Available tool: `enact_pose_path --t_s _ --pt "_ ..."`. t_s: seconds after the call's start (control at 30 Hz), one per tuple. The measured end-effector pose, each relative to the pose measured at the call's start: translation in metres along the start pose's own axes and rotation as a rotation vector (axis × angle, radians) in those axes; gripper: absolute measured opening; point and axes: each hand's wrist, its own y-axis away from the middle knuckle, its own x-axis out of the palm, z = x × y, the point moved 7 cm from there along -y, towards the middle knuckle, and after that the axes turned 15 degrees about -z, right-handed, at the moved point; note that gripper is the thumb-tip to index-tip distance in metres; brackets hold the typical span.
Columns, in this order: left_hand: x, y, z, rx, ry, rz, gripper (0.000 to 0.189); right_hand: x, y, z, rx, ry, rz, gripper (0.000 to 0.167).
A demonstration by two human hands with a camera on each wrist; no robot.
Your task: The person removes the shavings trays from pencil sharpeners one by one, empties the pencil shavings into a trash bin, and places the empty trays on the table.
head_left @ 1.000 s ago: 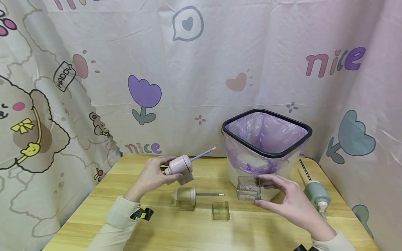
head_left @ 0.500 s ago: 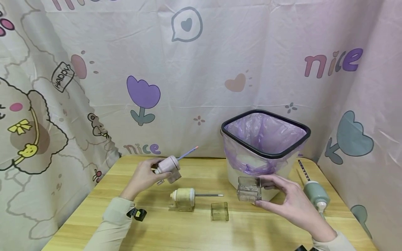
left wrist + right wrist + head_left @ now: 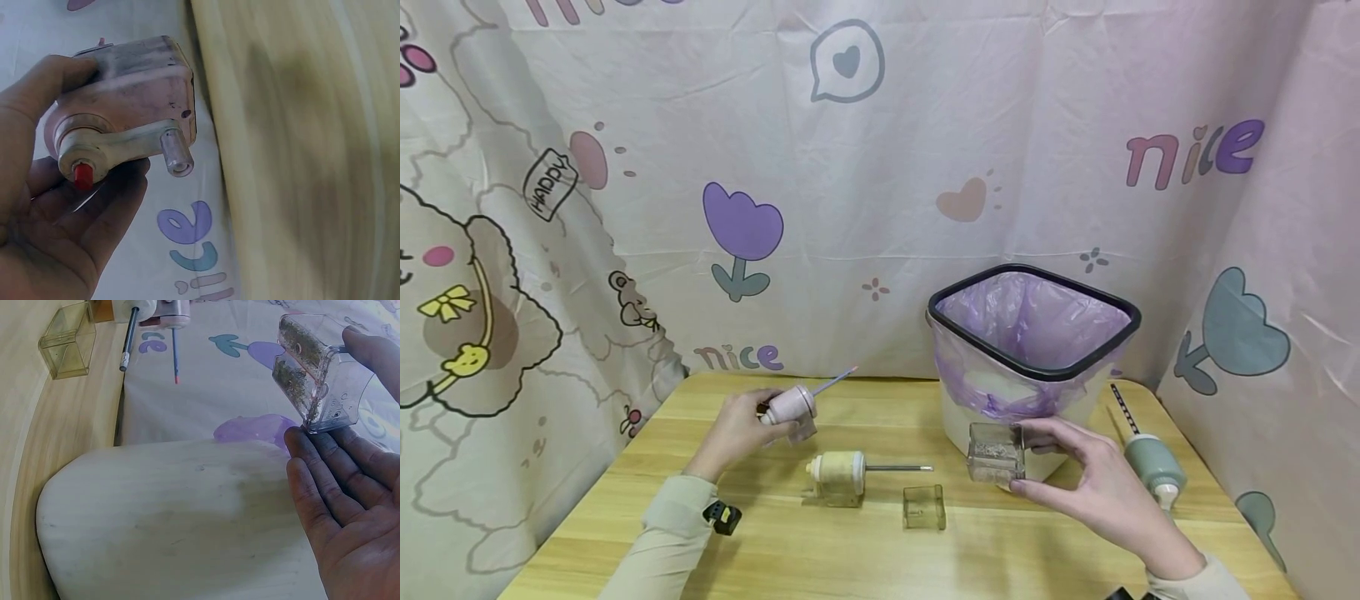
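- The pink sharpener has a rounded, scuffed body and a pale crank arm, with a red piece at the hub; a blue pencil slants up from its front.
- The left hand has its grip closed around that body, over the surface's left rear part, near the curtain.
- The right hand's grip pinches a clear drawer — shavings inside — just before the bin.
- The bin's black rim stands above the drawer, purple liner hanging over its wall.
- Between the hands lie the yellow sharpener, pencil pointing right, and a yellowish drawer.
- A green sharpener sits near the right edge — wood shows in front of the yellow pieces.
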Motion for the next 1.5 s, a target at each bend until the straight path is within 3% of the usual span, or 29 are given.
enact_pose_path --t_s 0.4,0.73,1.5 --pt "0.007 0.005 0.016 -0.028 -0.003 0.066 0.064 -0.002 0.000 -0.002 0.007 0.022 -0.002 0.058" --pt "0.012 0.003 0.025 -0.009 -0.053 0.074 0.060 -0.004 0.000 -0.002 0.018 0.028 -0.004 0.058" --pt "0.018 0.007 0.029 -0.002 -0.077 0.081 0.058 -0.011 0.000 0.001 0.032 0.063 -0.016 0.058"
